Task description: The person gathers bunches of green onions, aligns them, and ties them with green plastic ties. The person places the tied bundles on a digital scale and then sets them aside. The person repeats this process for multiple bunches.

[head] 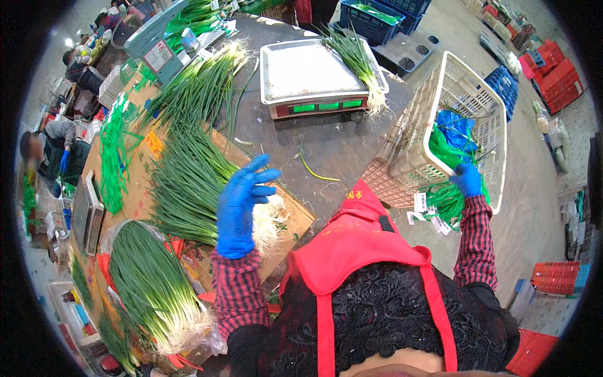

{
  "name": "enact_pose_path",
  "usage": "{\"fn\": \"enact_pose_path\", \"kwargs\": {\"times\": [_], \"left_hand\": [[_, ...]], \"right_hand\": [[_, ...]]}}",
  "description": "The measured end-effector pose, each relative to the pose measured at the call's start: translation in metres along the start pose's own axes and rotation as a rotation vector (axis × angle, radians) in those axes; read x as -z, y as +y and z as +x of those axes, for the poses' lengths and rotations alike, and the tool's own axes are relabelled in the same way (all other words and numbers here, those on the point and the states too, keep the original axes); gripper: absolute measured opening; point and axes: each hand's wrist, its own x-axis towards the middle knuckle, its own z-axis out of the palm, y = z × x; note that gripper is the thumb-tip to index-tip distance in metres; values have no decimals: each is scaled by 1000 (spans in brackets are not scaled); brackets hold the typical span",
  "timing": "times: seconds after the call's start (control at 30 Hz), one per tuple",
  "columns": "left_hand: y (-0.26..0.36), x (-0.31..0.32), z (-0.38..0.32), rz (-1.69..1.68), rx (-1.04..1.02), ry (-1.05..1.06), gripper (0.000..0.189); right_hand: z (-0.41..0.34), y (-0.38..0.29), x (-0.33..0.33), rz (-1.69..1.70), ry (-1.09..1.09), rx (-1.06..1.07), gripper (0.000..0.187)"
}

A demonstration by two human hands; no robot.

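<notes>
My left hand (242,207), in a blue glove, is raised with its fingers apart over a heap of green onions (188,184), whose white roots show beside the wrist. My right hand (468,180), also gloved in blue, is at the near rim of a whitish plastic crate (414,132). Under its fingers lie green mesh strips (443,146); more green strips (445,200) with white tags hang outside the crate. Whether the fingers grip them is hidden. A green onion bunch (353,56) rests on the right side of the white tray (301,70) of a digital scale.
More green onions (202,85) lie at the back left, and another bundle (155,282) at the near left. Green mesh strips (113,155) and a second scale (89,217) occupy the table's left side. A blue bag (456,129) sits in the crate. A co-worker (61,146) is further left.
</notes>
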Motion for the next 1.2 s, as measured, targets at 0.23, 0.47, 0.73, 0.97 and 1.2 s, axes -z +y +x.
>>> {"fn": "enact_pose_path", "kwargs": {"times": [0.23, 0.47, 0.73, 0.97, 1.2], "left_hand": [[-33, -53, 1, 59, 114, -302, 44], [-34, -86, 11, 82, 174, -417, 40], [-25, -127, 21, 232, 68, -416, 35], [-15, -182, 35, 183, 20, -545, 35], [-15, -202, 66, -11, 2, -605, 35]], "right_hand": [[17, 29, 13, 959, -48, -91, 31], [10, 6, 47, 837, 236, -70, 30], [6, -56, 91, 1638, 323, 155, 25], [-10, -140, 108, 1700, 76, 153, 14], [-34, -207, 91, 1347, -258, 265, 15]]}}
